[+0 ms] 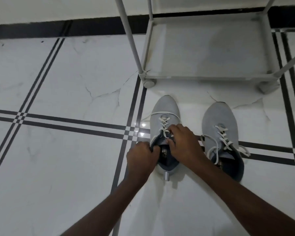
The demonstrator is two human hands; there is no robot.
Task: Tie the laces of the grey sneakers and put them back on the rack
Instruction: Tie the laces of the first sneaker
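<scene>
Two grey sneakers stand side by side on the tiled floor, toes pointing away from me. On the left sneaker point(165, 109) the white laces point(163, 122) lie loose across the toe and down both sides. My left hand point(140, 158) is closed on the left edge of its dark collar. My right hand point(182, 143) rests over the tongue, fingers pinching the laces near the top eyelets. The right sneaker point(219, 120) stands untouched, its white laces point(211, 147) hanging loose over both sides. The grey shoe rack point(203, 77) stands just beyond the toes.
The rack's bottom shelf point(211, 48) is bare, framed by grey poles point(128, 31) and round feet point(149, 82). White marble tiles with black stripe lines point(75, 120) spread to the left. A black skirting strip point(58, 29) runs along the wall behind.
</scene>
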